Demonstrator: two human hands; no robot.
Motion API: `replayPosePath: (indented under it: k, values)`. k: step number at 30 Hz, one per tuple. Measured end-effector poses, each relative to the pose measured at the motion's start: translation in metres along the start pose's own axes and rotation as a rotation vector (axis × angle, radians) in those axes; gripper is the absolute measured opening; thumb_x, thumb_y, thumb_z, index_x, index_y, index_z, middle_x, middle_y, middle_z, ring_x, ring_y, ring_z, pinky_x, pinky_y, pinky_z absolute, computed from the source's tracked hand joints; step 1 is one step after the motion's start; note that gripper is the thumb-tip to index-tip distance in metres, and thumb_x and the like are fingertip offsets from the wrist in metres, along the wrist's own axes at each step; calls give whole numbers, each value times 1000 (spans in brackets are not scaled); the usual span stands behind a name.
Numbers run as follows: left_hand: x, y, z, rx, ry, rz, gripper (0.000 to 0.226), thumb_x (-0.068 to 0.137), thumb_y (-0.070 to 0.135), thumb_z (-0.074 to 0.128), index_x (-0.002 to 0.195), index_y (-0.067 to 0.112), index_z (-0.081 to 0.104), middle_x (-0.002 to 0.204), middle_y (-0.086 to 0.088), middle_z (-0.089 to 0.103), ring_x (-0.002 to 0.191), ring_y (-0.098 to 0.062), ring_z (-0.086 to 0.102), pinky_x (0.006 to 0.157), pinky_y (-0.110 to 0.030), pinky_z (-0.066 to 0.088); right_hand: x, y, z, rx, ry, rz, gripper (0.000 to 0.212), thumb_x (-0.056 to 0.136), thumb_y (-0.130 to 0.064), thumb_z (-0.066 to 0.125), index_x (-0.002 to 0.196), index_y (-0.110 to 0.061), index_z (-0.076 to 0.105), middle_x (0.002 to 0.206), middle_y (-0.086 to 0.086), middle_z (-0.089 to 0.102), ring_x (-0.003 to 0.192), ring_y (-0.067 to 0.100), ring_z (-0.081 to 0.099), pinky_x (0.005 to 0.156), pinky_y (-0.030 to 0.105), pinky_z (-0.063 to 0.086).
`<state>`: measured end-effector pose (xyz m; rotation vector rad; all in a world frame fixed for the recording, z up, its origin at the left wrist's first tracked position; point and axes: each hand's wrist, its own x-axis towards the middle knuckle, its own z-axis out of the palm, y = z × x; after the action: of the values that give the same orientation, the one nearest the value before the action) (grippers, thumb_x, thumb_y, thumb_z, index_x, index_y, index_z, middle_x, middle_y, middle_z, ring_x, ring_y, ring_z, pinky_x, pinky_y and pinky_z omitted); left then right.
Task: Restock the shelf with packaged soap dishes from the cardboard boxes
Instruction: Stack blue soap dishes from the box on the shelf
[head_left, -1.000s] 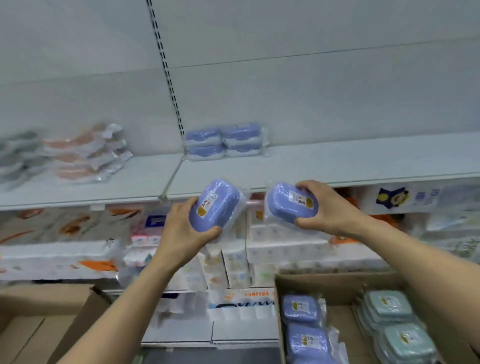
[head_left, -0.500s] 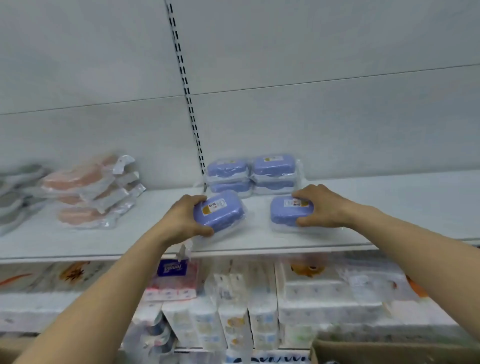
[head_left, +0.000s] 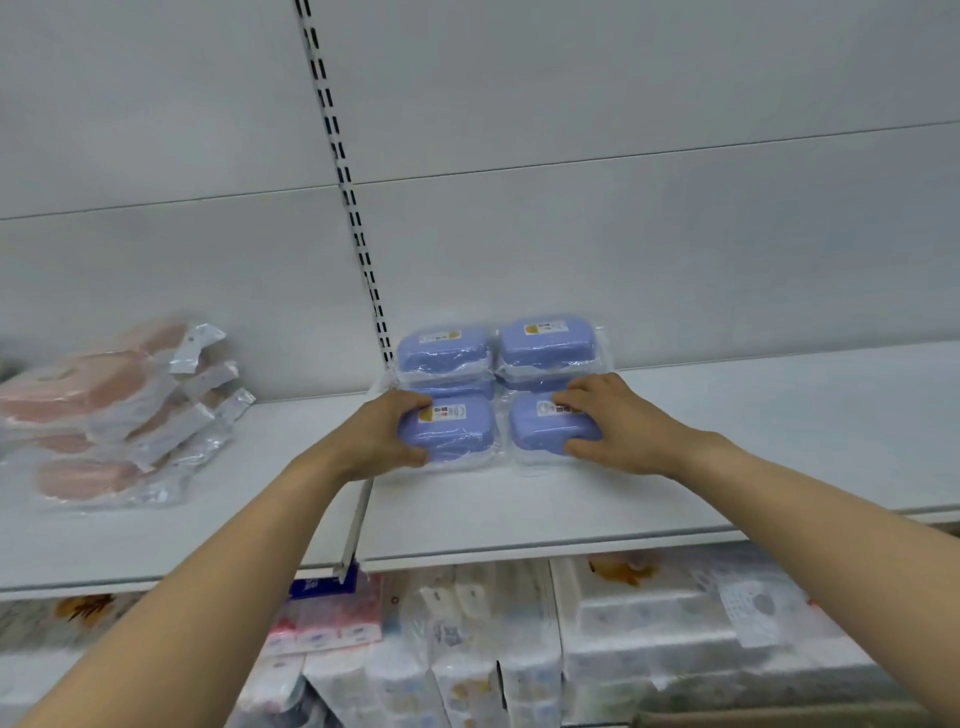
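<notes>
Hands grip one blue packaged soap dish each on the white shelf (head_left: 571, 499): left hand (head_left: 382, 434) curls round the left dish (head_left: 449, 428), right hand (head_left: 615, 423) round the right dish (head_left: 545, 431). Both dishes sit (side by side) just before two stacks (head_left: 496, 353) against the shelf's back edge.

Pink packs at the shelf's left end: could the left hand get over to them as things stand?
Probably yes: bare shelf lies between the left hand and the pink packs, but it grips a blue soap dish.
</notes>
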<state>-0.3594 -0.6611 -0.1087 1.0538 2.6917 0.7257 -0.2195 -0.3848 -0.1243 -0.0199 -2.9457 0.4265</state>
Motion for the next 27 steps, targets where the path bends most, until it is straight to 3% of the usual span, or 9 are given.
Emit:
replayPosePath:
  k: [3, 4, 6, 9, 13, 16, 23, 27]
  values:
    - [-4, 5, 4, 35, 12, 8, 37, 78, 15, 72, 112, 9, 58, 116, -4, 58, 107, -24, 54, 83, -14, 40, 0, -4, -1, -89, -23, 28, 52, 91, -36, 59, 139, -21, 47, 138, 0, 46, 130, 22, 33, 101, 40, 41]
    - [-6, 6, 5, 44, 28, 2, 39, 76, 21, 71, 111, 10, 58, 116, -4, 58, 109, -24, 54, 85, -17, 41, -1, -6, -2, -135, -29, 30, 54, 91, -38, 58, 141, -22, 44, 142, 1, 42, 133, 23, 31, 102, 41, 40]
    - [-11, 8, 9, 96, 67, -13, 52, 74, 30, 70, 122, 16, 57, 128, -3, 55, 121, -25, 49, 96, -30, 41, -5, -11, -5, -202, -21, 28, 62, 92, -42, 56, 148, -23, 35, 153, 2, 31, 141, 24, 24, 109, 41, 33]
    - [-32, 20, 20, 223, 198, -47, 73, 86, 34, 71, 150, 19, 38, 154, -1, 37, 142, -23, 31, 113, -36, 30, -24, -20, -9, -223, 63, 19, 66, 94, -47, 52, 152, -26, 27, 159, 0, 22, 145, 22, 19, 116, 38, 24]
    - [-82, 61, 52, 265, 435, 155, 69, 87, 54, 59, 143, 14, 49, 146, -7, 49, 134, -28, 44, 109, -41, 36, -78, -30, -11, -148, 234, 0, 57, 94, -44, 54, 146, -25, 41, 154, 2, 36, 141, 24, 32, 113, 39, 28]
    - [-119, 96, 88, 271, 478, 242, 68, 87, 60, 48, 139, 15, 52, 137, -5, 56, 125, -26, 51, 104, -42, 40, -131, -33, -5, -133, 359, -46, 53, 88, -44, 50, 135, -20, 55, 137, 6, 54, 125, 30, 51, 100, 45, 41]
    - [-195, 139, 195, 46, 315, 267, 62, 88, 54, 53, 141, 22, 46, 131, 1, 58, 120, -16, 49, 99, -34, 41, -268, -1, 30, -94, 373, -38, 49, 87, -39, 52, 130, -15, 58, 122, 4, 61, 109, 26, 58, 80, 39, 50]
    - [-238, 138, 276, -44, 68, 169, 60, 88, 51, 57, 141, 24, 49, 132, 3, 58, 122, -18, 51, 101, -35, 42, -346, 30, 87, 19, 126, 136, 50, 86, -32, 65, 134, -21, 53, 128, 1, 55, 115, 24, 54, 84, 39, 49]
